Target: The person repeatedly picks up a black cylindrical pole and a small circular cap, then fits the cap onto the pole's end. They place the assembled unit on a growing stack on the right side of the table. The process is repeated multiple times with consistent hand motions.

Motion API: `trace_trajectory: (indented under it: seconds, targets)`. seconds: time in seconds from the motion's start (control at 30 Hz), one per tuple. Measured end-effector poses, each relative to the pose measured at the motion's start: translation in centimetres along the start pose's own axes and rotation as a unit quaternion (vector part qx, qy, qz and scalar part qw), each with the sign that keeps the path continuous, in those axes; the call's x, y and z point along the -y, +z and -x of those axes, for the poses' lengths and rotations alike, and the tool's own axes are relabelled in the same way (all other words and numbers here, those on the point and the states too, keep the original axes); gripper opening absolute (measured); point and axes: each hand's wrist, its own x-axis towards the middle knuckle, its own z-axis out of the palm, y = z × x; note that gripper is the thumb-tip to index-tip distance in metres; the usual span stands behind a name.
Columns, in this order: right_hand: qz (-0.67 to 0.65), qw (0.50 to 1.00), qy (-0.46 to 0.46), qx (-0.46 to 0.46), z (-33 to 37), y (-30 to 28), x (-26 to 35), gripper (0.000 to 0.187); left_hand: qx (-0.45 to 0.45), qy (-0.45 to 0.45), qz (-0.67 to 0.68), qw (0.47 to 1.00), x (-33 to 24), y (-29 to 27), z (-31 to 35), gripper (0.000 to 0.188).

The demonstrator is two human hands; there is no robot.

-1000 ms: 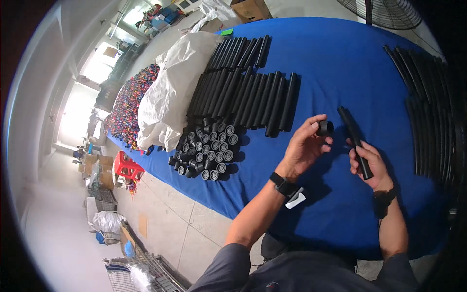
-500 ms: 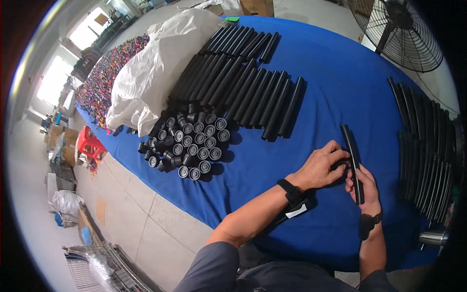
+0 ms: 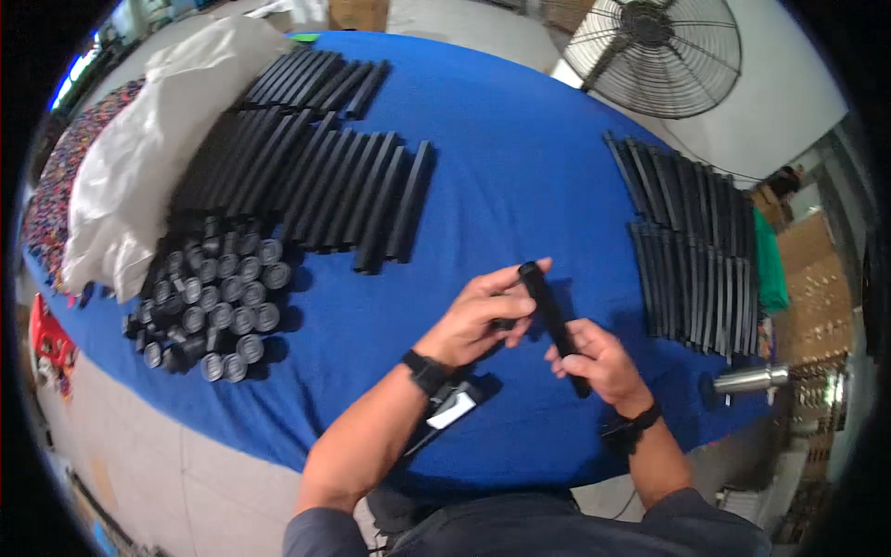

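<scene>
Background: pale floor and wall around a round-edged tabletop (image 3: 483, 186) under blue cloth; a wire-caged fan (image 3: 652, 58) stands at the upper right of the frame.
Tube in hand: one black tube (image 3: 554, 325) slants through the lower centre of the frame, its upper end leaning left, raised over the cloth.
Right hand: fingers and thumb of the right hand (image 3: 601, 360) close around the tube's lower part.
Left hand: the left hand (image 3: 484, 314) has its thumb and forefinger at the tube's upper end, the other fingers curled about a small dark piece (image 3: 504, 325), mostly hidden.
Black caps: a cluster of round black caps (image 3: 243, 320) sits at left centre, many with ringed faces up.
Tube rows: black tubes (image 3: 320, 186) lie in two rows at the upper left, beside a crumpled white sheet (image 3: 139, 153) and a multicoloured heap (image 3: 74, 176).
Right side: slim black rods (image 3: 691, 278) in two rows, near a shiny metal cylinder (image 3: 750, 380).
</scene>
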Motion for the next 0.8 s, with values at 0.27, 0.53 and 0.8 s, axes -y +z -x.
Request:
trace_trajectory:
  seconds: [0.27,0.53,0.8]
  targets:
    - [0.132,0.985,-0.083,-0.069,2.1,0.0,-3.1,0.045,0.127,-0.076,-0.01,0.989,0.7,-0.1,0.3,0.054]
    - [0.207,0.975,-0.073,-0.045,3.3,-1.7,-2.1,0.048,0.153,-0.106,-0.062,0.98,0.4,0.2,0.3,0.051]
    - [0.259,0.955,-0.135,-0.055,2.7,-0.9,-2.5,0.043,0.163,-0.102,-0.05,0.98,1.1,0.2,1.2,0.055]
